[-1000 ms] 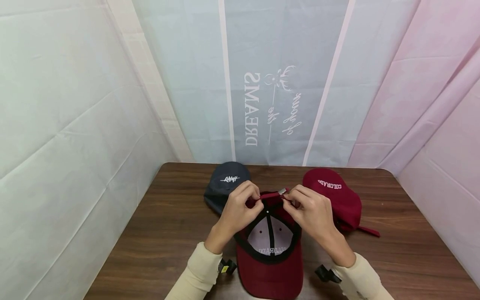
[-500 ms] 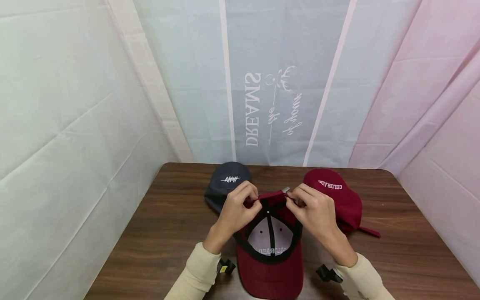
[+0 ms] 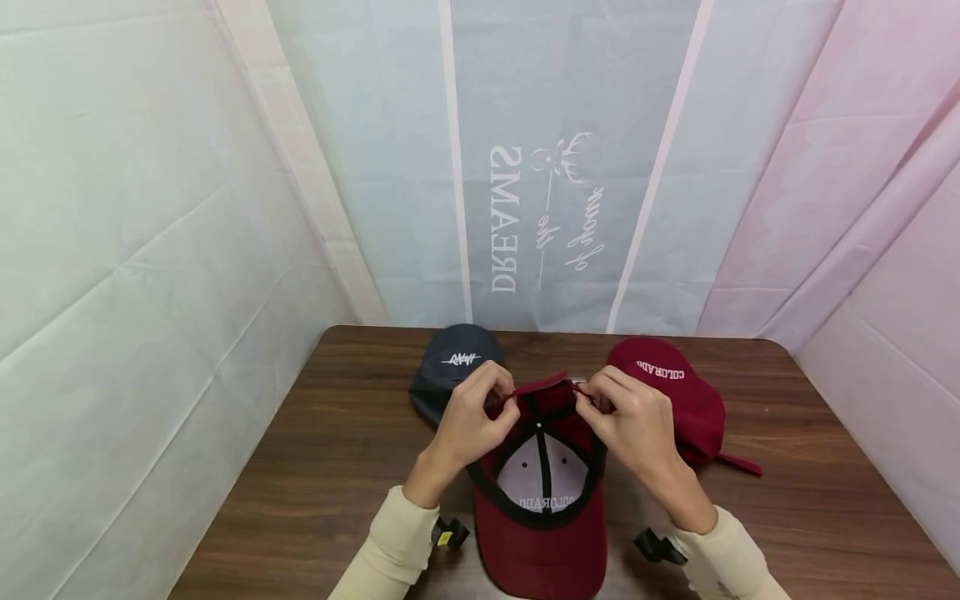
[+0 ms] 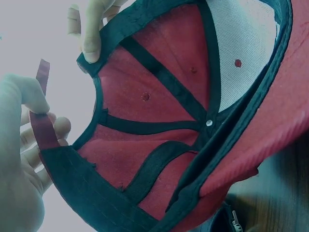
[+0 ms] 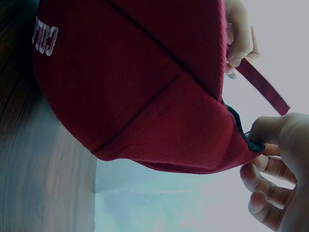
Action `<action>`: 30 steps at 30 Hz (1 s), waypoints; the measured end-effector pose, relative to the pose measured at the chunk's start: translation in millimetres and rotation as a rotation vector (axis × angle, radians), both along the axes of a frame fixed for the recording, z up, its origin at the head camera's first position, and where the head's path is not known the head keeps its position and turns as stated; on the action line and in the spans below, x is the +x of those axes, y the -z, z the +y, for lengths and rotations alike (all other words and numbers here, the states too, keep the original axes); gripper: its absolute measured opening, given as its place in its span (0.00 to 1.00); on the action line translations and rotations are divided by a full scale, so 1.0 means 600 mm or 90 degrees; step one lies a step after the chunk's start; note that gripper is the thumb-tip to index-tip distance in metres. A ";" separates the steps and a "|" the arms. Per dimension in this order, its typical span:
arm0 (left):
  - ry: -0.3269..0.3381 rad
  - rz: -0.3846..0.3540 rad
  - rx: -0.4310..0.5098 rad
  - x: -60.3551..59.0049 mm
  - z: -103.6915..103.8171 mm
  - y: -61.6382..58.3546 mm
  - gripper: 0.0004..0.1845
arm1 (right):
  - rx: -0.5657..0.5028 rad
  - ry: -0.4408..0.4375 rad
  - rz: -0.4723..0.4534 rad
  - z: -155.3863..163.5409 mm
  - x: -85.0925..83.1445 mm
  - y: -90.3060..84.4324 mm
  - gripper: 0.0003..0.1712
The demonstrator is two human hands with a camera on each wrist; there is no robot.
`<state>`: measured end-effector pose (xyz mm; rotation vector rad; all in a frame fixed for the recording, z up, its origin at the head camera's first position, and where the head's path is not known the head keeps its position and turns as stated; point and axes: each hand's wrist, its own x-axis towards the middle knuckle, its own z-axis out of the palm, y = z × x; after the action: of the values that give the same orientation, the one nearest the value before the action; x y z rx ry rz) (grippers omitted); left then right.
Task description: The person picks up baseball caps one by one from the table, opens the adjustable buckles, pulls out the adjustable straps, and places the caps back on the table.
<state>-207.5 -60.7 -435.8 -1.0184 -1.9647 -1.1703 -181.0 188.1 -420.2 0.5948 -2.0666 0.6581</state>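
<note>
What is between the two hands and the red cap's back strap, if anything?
Nothing visible. The left hand pinches one end of the strap and the right hand pinches the other, at the back of the upturned red cap.

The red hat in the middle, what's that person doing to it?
A person holds the upside-down red cap over the wooden table, brim pointing toward them. The left hand and right hand each pinch one end of the back strap, working at the size band. A dark blue cap and a second red cap sit on the table behind.
</note>
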 end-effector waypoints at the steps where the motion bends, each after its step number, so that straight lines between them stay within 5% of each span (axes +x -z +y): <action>1: 0.000 0.000 -0.002 0.000 0.000 0.000 0.13 | -0.002 -0.001 0.002 0.000 0.000 0.000 0.12; 23: 0.027 -0.001 -0.025 0.003 0.000 0.003 0.08 | 0.005 -0.009 0.013 0.000 -0.001 -0.006 0.10; 30: 0.006 -0.013 -0.030 0.003 0.005 0.001 0.06 | 0.011 -0.017 0.001 0.001 0.001 -0.008 0.09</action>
<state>-205.6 -57.8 -436.5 -1.0448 -2.0137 -1.1488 -180.1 188.4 -415.3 0.6341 -2.0676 0.6562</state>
